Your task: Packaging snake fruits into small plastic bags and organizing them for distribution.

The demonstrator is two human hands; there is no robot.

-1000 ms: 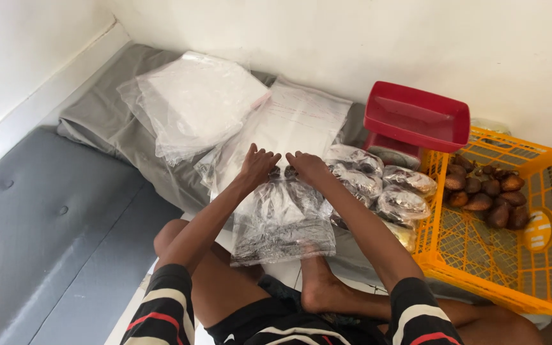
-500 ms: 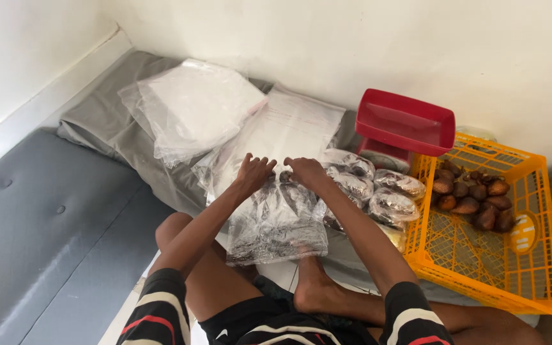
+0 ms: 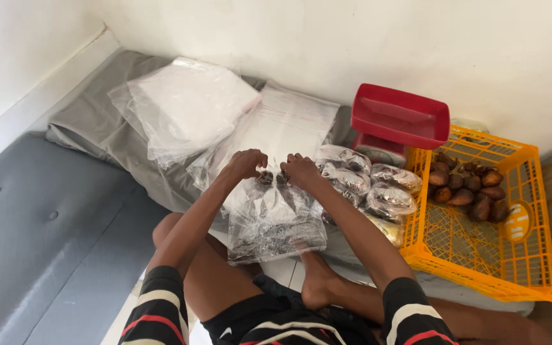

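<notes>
While both hands meet at the far edge of a clear plastic bag (image 3: 276, 220), the left hand (image 3: 248, 163) and the right hand (image 3: 299, 171) each pinch that edge with curled fingers, knuckles almost touching; small dark brown pieces show between the fingertips, though whether they lie inside the bag or are held apart from it cannot be told. The bag lies flat in front of the person's knees, its near end crumpled and reaching toward a bare foot (image 3: 317, 287).

Just right of the right hand sits a cluster of filled, sealed clear packets (image 3: 372, 185) — several rounded bundles with dark contents, touching one another. Beyond the hands, a stack of flat empty plastic bags (image 3: 285, 124) rests on a grey cloth (image 3: 91, 121), and farther left on the same cloth lies a larger, puffier clear bag holding white sheets (image 3: 190, 108).

To the right stands an orange slatted crate (image 3: 480, 255), its far corner holding a heap of brown scaly fruits (image 3: 467, 188). A red tray-topped scale (image 3: 399, 121) stands behind the packets, just beside the crate — against the white wall (image 3: 352, 38).

A grey padded mat (image 3: 39, 236) fills the left foreground, and striped sleeves (image 3: 158, 313) frame the lower edge.
</notes>
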